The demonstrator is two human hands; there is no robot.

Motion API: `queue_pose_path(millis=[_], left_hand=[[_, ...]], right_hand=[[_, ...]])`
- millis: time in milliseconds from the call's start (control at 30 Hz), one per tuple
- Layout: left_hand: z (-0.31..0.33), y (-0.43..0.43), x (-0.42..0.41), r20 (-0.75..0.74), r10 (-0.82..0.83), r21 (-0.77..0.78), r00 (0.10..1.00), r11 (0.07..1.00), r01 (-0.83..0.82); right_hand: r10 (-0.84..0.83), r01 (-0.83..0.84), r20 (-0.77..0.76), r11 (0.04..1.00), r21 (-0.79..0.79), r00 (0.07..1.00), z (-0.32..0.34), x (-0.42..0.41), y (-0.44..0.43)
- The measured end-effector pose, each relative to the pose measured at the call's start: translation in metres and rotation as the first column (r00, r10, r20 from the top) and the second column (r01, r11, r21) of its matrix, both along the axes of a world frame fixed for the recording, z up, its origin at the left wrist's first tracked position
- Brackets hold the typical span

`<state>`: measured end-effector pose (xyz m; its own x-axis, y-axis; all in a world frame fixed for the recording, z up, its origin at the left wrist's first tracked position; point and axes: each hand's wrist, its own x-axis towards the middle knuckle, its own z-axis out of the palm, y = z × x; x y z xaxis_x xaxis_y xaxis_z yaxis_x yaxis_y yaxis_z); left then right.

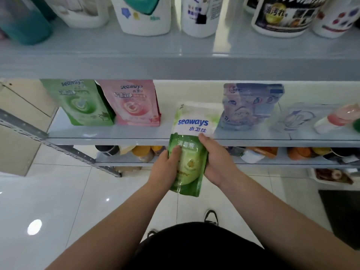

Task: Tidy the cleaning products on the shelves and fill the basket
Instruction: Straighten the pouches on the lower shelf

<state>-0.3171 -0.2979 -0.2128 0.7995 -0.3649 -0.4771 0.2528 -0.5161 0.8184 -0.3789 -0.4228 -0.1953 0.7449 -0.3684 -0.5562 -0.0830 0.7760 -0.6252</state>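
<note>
Forearms reach toward the middle shelf (109,134), with a gap between the pink pouch (136,103) and blue pouch (251,106). The green Seaways pouch (191,123) is at the shelf's front edge, left hand (165,168) and right hand (216,162) fingers (203,138) curled round its lower half. I'd slide it in upright, base first.

The green-and-white pouch (190,152) I hold reads "seaways" in blue, with 水卫仕 under it and 消毒液 on the green part below. On the middle shelf (116,134), the green pouch (81,103) shows "seaways" at its top, and the pink pouch (134,103) beside it "seaways" and 水卫仕. On the top shelf (97,55) a bottle (286,14) has a dark label reading 油汚れ. The blue pouch (251,106) has print too blurred to read.
</note>
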Motion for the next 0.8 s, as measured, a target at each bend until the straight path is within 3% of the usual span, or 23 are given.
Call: queue_pose_path(millis=[67, 100, 167, 200, 233, 300, 400, 433, 533, 633, 700, 800], left_hand=[[0.001, 0.014, 0.004, -0.265, 0.099, -0.2, 0.959, 0.967, -0.155], [0.0, 0.022, 0.005, -0.438, 0.099, -0.301, 0.893, 0.92, -0.25], [-0.002, 0.041, 0.004, -0.739, -0.07, -0.408, 0.671, 0.838, -0.363], [-0.005, 0.049, 0.003, -0.805, -0.234, -0.477, 0.545, 0.802, -0.361], [-0.006, 0.058, 0.004, -0.803, -0.406, -0.567, 0.436, 0.744, -0.353], [-0.013, 0.073, 0.006, -0.684, -0.639, -0.728, 0.353, 0.625, -0.282], [-0.01, 0.091, 0.005, -0.642, -0.732, -0.765, 0.229, 0.63, -0.132], [-0.009, 0.096, 0.007, -0.644, -0.73, -0.758, 0.227, 0.648, -0.066], [-0.007, 0.112, 0.017, -0.629, -0.69, -0.694, 0.357, 0.706, 0.141], [0.002, 0.125, 0.029, -0.618, -0.656, -0.643, 0.433, 0.739, 0.201], [0.002, 0.131, 0.033, -0.607, -0.591, -0.593, 0.53, 0.782, 0.193], [-0.001, 0.132, 0.035, -0.42, -0.579, -0.525, 0.699, 0.783, 0.333]], right_hand=[[0.062, -0.064, -0.052, 0.997, -0.036, 0.997, 0.001, 0.009, 0.014], [0.081, -0.088, -0.1, 0.994, -0.067, 0.992, 0.002, 0.014, 0.02], [0.112, -0.134, -0.174, 0.984, -0.119, 0.978, 0.001, 0.022, 0.035], [0.135, -0.161, -0.19, 0.978, -0.132, 0.973, 0.001, 0.024, 0.044], [0.158, -0.186, -0.195, 0.974, -0.133, 0.968, -0.001, 0.025, 0.053], [0.194, -0.216, -0.175, 0.97, -0.115, 0.965, -0.007, 0.023, 0.067], [0.165, -0.162, -0.087, 0.986, 0.04, 0.982, -0.012, 0.014, 0.088], [0.101, -0.096, -0.056, 0.992, 0.076, 0.993, -0.014, 0.011, 0.094], [-0.056, 0.056, 0.002, 0.998, -0.023, 0.998, -0.019, 0.002, 0.105], [-0.126, 0.133, 0.051, 0.975, -0.176, 0.991, -0.008, -0.002, 0.101], [-0.125, 0.13, 0.038, 0.93, -0.343, 0.991, 0.005, -0.006, 0.098], [-0.175, 0.167, 0.027, 0.873, -0.458, 0.984, 0.014, -0.016, 0.09]])
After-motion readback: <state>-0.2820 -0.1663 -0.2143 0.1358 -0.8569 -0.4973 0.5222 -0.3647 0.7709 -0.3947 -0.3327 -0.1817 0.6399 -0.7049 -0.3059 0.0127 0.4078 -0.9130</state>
